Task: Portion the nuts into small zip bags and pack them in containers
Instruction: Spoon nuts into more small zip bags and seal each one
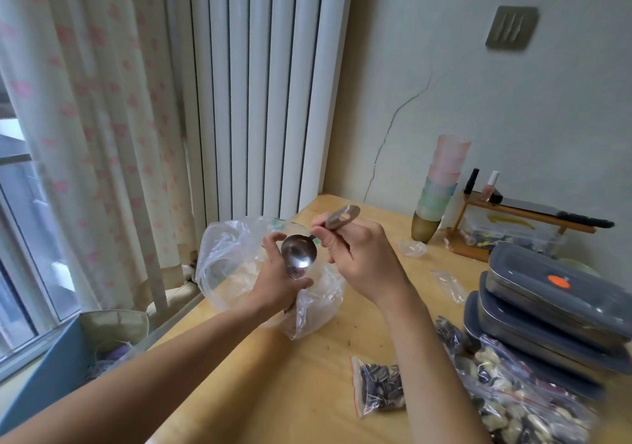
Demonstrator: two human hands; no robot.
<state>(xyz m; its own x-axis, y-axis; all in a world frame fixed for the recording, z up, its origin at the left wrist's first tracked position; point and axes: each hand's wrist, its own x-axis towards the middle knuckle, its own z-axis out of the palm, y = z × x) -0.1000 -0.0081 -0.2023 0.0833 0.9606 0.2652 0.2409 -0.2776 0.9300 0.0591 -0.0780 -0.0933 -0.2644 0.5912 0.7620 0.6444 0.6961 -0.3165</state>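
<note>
From the head view, your right hand [362, 255] curls round the handle of a polished metal spoon [300, 253], gripping it near the flat, rounded end that sticks up past your knuckles; the shiny oval bowl faces you and looks bare. Your left hand [280, 272] sits just beside that bowl, fingers curled and pinching the crinkled rim of a large clear plastic bag [232, 252], which slumps on the pale wooden counter [307, 375] directly under and beyond both hands; something pale shows through it, too blurred to name. Near your right forearm lies one small zip bag [379, 387] with a red seal line, packed with dark striped seeds. Further right of that hand spreads a heap of filled zip bags [513, 395] holding dark and pale nuts, their number impossible to count. Beyond the heap, three grey rectangular containers [547, 306] with smooth lids are stacked, the top lid bearing an orange round spot with no readable writing. Beyond your right hand stands a tilted stack of frosted pastel cups [441, 187], and two empty clear little bags [451, 286] lie flat on the counter between the cups and the containers.
</note>
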